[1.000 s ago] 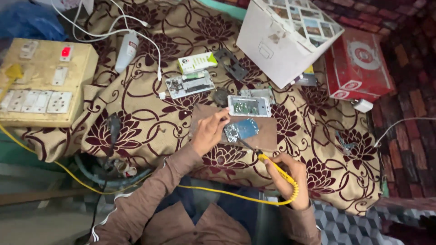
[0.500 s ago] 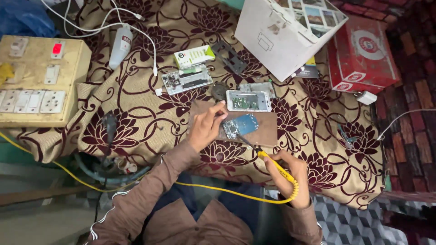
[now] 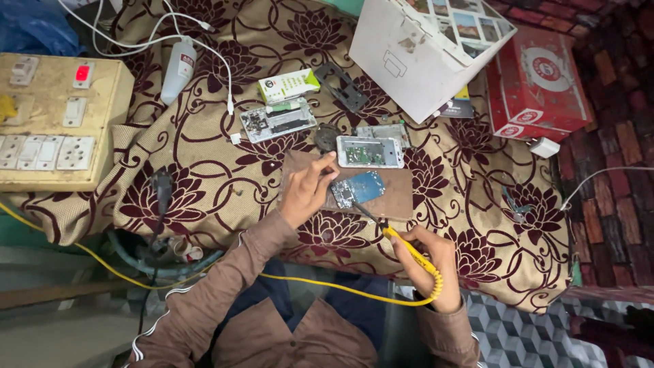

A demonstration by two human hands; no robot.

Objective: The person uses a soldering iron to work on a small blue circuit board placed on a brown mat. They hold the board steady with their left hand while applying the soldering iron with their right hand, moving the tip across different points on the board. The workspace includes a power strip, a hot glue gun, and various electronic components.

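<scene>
- The blue circuit board [image 3: 360,189] lies flat on a brown wooden slab [image 3: 398,197], under the fingertips of the left hand [image 3: 306,191], which press down on its near-left edge.
- That left hand is bent at the knuckles, fingers together on the board (steadying rather than pinching it, as far as I can see).
- The right hand [image 3: 436,262] is wrapped tight around the yellow handle of a soldering iron [image 3: 409,249]; the dark tip reaches up and left from the fist to the board's near edge, though I cannot tell whether it touches.
- A yellow cord [image 3: 327,286] runs from the fist's lower end leftward across the person's lap.
- Just beyond the left fingertips sits an opened white phone [image 3: 370,151], its insides facing up.
- Further out from the left hand lies another stripped phone frame [image 3: 278,121], with a small green and white box [image 3: 289,84] past it.
- Everything rests on a cloth [image 3: 204,170] with dark red flowers.
- Well to the left of the left hand stands a yellowed switchboard [image 3: 61,123] with one red switch.
- Far beyond the right hand are a white box [image 3: 409,54] and a red box [image 3: 538,82].
</scene>
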